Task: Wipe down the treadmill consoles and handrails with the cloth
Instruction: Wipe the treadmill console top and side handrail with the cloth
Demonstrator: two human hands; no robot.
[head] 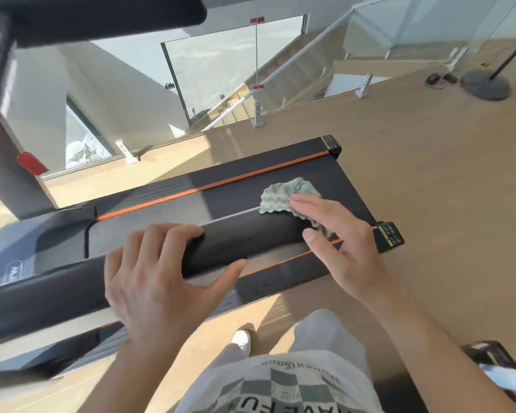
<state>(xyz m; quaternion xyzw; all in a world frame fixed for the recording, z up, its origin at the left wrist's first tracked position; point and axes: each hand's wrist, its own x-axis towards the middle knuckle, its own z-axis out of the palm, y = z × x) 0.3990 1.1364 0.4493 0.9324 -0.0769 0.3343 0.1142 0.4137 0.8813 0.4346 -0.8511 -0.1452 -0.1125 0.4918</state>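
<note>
A black padded handrail of the treadmill runs across the middle of the view, from lower left to its free end at the right. My left hand grips the rail around its middle, fingers over the top and thumb underneath. A crumpled white cloth with green zigzag stripes is bunched over the rail's end. My right hand presses flat on this cloth, fingers spread over it and thumb against the rail's tip. The treadmill console looms blurred at the top left.
Below the rail lies the treadmill deck with orange stripes. A black upright post with a red tag stands at left. A glass balustrade and stairwell lie beyond. A round lamp base sits on the wooden floor, top right.
</note>
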